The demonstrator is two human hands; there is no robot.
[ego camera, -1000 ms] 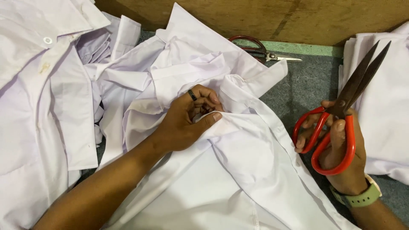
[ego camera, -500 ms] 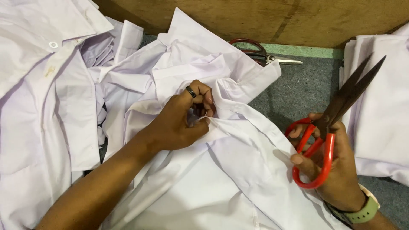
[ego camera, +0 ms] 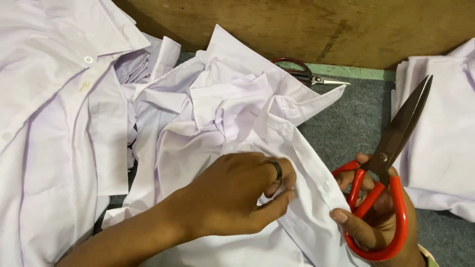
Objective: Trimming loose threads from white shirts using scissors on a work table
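A crumpled white shirt [ego camera: 232, 113] lies in front of me on a grey mat. My left hand [ego camera: 237, 195], with a dark ring on one finger, presses down on the shirt's button placket [ego camera: 316, 180] and pinches the cloth. My right hand [ego camera: 381, 222] holds red-handled scissors [ego camera: 391, 158] with the dark blades closed and pointing up to the right. The thumb of that hand touches the placket edge near a small button.
A pile of white shirts [ego camera: 54, 113] fills the left side. Folded white cloth [ego camera: 440, 138] is stacked at the right. A second pair of scissors [ego camera: 309, 74] with dark red handles lies at the back by a wooden board [ego camera: 297, 24]. Grey mat [ego camera: 356, 123] shows between.
My left hand slid down the shirt toward me along the placket. My right hand with the scissors came in closer to the cloth, and the blades closed.
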